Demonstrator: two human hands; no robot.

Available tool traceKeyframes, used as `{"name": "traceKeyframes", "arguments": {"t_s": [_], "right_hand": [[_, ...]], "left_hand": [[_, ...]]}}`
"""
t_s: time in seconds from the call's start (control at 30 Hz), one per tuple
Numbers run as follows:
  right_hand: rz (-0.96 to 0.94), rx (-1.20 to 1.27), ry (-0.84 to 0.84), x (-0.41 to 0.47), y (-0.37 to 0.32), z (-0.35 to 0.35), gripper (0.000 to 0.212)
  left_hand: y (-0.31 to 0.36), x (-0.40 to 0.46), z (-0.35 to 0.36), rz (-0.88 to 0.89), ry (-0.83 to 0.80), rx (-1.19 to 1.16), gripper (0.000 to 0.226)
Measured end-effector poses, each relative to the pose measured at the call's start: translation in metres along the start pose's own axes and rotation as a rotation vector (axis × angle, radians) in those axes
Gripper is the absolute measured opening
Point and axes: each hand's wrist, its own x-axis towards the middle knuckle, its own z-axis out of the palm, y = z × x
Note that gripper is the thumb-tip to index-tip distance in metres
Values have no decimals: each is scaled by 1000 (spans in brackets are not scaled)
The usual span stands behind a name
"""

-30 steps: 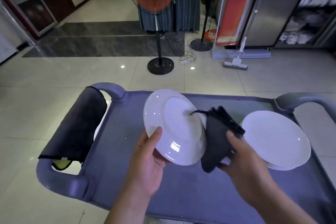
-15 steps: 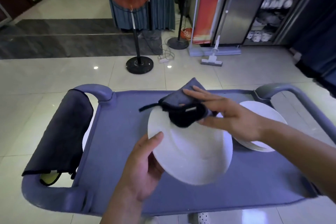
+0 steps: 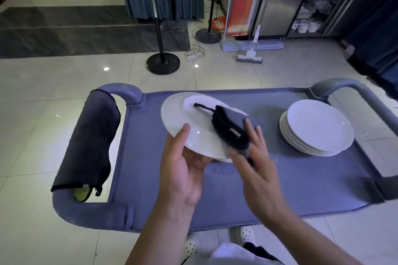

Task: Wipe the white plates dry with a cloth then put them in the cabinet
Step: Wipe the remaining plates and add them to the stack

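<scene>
Now you've got the white plate [image 3: 193, 127] tilted over the cart [image 3: 237, 178], w/ your left hand [image 3: 183, 170] gripping its near rim: thumb on top, other fingers curled under, out of sight. Your right hand [image 3: 256, 157] presses the dark cloth [image 3: 230, 131] onto the plate face; thumb and fingers look fairly straight and spread, w/ the cloth trapped under them and wrapped around the plate's right edge, so it's flat pressure more than a pinch, tho the cloth hides part of the grip. What changed: half a sec ago the cloth sat at the far rim, beyond your fingertips; now it's swept down to the right rim, close by your left thumb side, and a loose black strap trails off toward the plate centre. A sec ago the cloth was off the edge altogether. So I'd judge you're mid-wipe on the top face, prob a circular pass, not done yet; the underside can't be checked from here. Stack of plates [image 3: 316, 127] sits well right of your right fingers, untouched, so most of the job remains. Another cloth [image 3: 90, 142] hangs over the cart handle left of your left hand. Cabinet [image 3: 318, 0] w/ dishes stands far beyond your fingertips, across the floor; nothing's gone in yet as far as I can tell.
</scene>
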Motion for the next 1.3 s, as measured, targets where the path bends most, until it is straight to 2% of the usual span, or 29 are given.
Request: {"name": "traceKeyframes", "arguments": {"t_s": [0.1, 0.17, 0.2, 0.27, 0.33, 0.4, 0.43, 0.5, 0.53, 0.6, 0.63, 0.7, 0.73, 0.77, 0.8, 0.87, 0.97, 1.03, 1.1, 1.17, 1.23, 1.3], "right_hand": [[-129, -168, -77, -19, 1, 18, 45], [-84, -106, -212, -24, -12, 19, 38], [-7, 14, -259, -24, -20, 17, 33], [238, 334, -231, -24, -32, 6, 19], [499, 528, -111, -18, -25, -14, 46], [687, 592, 1, -13, -21, -33, 55], [708, 566, 45, -12, -18, -41, 54], [635, 443, 119, -9, -17, -48, 36], [545, 360, 142, -8, -21, -45, 25], [318, 159, 174, -7, -27, -30, 18], [202, 46, 144, -7, -29, -18, 19], [-5, -168, -61, -12, -25, 1, 20], [-68, -340, -191, -15, -18, 10, 30], [-105, -536, -294, -18, -10, 15, 51], [-139, -674, -335, -20, -3, 16, 66], [-266, -824, -263, -21, 4, 19, 72], [-416, -864, -104, -19, 4, 29, 70], [-459, -866, -103, -18, -1, 32, 71], [-369, -796, -80, -16, -6, 33, 58], [-65, -591, 3, -6, -6, 30, 29], [318, -133, 80, 3, 0, 20, 21], [558, 255, 160, 2, 11, 8, 25]], "left_hand": [[1, 6, -8, -17, 24, 7, 60], [3, 10, -14, -26, 28, -3, 64], [5, 12, -17, -7, 37, -6, 60], [11, 17, -24, 50, 65, -21, 42], [16, 19, -32, 55, 72, -52, 38], [21, 16, -38, 41, 70, -73, 40], [22, 15, -39, 31, 66, -75, 40], [21, 10, -40, 3, 62, -59, 41], [20, 7, -39, -14, 59, -45, 40], [15, 1, -37, -66, 66, -19, 38], [13, -1, -36, -104, 76, -15, 38], [15, -5, -33, -186, 74, -32, 41], [17, -7, -34, -212, 73, -44, 41], [19, -8, -35, -232, 82, -61, 40], [22, -9, -37, -244, 98, -79, 38], [28, -13, -41, -252, 123, -110, 32], [32, -16, -43, -270, 129, -131, 27], [35, -19, -40, -254, 119, -111, 26], [37, -19, -35, -240, 67, -58, 28], [41, -16, -27, -253, 6, 30, 34], [45, -12, -22, -230, -75, 184, 34], [48, -9, -27, -56, -66, 364, 34]]}}
